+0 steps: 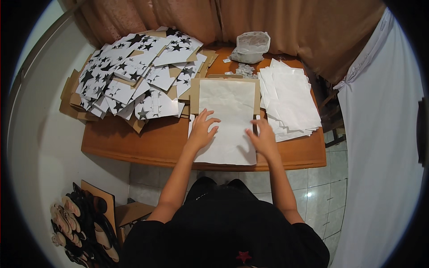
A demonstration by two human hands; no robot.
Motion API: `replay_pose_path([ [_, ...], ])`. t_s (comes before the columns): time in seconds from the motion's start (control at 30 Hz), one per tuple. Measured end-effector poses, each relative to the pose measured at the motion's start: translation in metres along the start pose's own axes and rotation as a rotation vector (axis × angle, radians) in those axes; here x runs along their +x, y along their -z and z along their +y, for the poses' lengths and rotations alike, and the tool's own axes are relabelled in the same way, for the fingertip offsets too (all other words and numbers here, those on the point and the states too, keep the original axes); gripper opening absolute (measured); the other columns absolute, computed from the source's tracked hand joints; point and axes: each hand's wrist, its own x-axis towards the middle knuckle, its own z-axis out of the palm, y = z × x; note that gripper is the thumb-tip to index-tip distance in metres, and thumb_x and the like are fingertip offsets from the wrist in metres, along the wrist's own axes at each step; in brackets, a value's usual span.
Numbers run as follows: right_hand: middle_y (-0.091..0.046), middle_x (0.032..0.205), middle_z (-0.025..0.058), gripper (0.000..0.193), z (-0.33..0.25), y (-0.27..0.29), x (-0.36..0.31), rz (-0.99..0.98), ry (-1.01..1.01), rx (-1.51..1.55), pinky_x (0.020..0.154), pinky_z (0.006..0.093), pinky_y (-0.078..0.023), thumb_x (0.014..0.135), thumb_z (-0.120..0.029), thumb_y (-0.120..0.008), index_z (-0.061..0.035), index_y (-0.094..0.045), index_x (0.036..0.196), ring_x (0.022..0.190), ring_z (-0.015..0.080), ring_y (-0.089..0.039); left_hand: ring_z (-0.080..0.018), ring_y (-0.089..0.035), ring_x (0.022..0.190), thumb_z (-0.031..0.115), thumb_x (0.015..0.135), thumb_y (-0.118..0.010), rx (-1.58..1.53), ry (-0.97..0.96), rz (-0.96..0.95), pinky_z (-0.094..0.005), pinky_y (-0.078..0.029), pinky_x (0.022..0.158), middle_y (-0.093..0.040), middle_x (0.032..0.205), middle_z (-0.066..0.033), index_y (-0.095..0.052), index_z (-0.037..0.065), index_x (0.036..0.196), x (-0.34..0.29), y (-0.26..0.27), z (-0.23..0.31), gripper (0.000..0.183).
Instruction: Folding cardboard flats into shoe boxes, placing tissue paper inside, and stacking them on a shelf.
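Note:
A long white paper sheet (pixel 228 134) lies lengthwise in front of me, its near end close to the table's front edge. Beneath its far part is a brown cardboard piece (pixel 195 96), showing along both sides and at the top. My left hand (pixel 204 128) rests at the sheet's left edge, fingers spread and holding nothing. At the right edge is my right hand (pixel 262 135), its fingers apart and curved over the paper's border. Whether its fingertips touch the sheet is hard to make out.
A large heap of star-printed white and brown cardboard pieces (pixel 134 73) covers the table's (pixel 134 140) left side. White sheets (pixel 288 98) are stacked at the right. Behind stand a translucent plastic bag (pixel 252 47) and small grey-white scraps (pixel 245 70). Shoes (pixel 71 214) lie at lower left.

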Motion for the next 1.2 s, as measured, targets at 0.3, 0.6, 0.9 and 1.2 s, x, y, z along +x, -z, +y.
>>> replay_pose_path([
  [0.3,-0.063,0.097,0.0136,0.025,0.135,-0.052,0.128,0.192,-0.066,0.052,0.079,0.0415,-0.046,0.08,-0.018,-0.055,-0.0042,-0.06,0.1,0.088,0.034,-0.059,-0.0345,-0.019,0.135,0.019,0.079,-0.062,-0.023,0.015,-0.136,-0.0562,-0.016,0.105,-0.036,0.137,-0.0128,-0.058,0.018,0.111,0.037,-0.018,0.019,0.032],
  [0.6,-0.049,0.121,0.0027,0.031,0.22,-0.127,0.189,0.07,0.185,-0.615,0.082,0.054,-0.04,0.083,-0.024,-0.048,-0.0129,-0.055,0.11,0.104,0.0223,-0.052,-0.0382,-0.01,0.137,0.03,0.08,-0.062,0.103,0.016,-0.394,-0.0564,-0.014,0.106,-0.016,0.148,-0.0157,-0.045,0.018,0.129,0.075,-0.018,0.029,0.054],
  [0.9,-0.06,0.094,0.0096,0.016,0.186,-0.105,0.191,0.18,0.145,-0.398,0.071,0.0421,-0.044,0.078,-0.014,-0.056,-0.0067,-0.066,0.088,0.084,0.0235,-0.058,-0.0395,-0.011,0.136,0.031,0.078,-0.064,0.184,0.125,-0.536,-0.0577,-0.021,0.104,-0.014,0.149,-0.0142,-0.042,0.016,0.132,0.087,-0.024,0.007,0.061],
  [1.2,-0.059,0.07,0.0078,0.037,0.181,-0.069,0.174,0.359,-0.096,0.224,0.06,0.0279,-0.047,0.078,-0.004,-0.061,-0.0037,-0.06,0.115,0.061,0.0141,-0.056,-0.039,-0.013,0.135,0.033,0.079,-0.062,0.092,0.089,-0.5,-0.0573,-0.021,0.104,-0.019,0.147,-0.0148,-0.043,0.016,0.131,0.08,-0.024,-0.01,0.057],
])
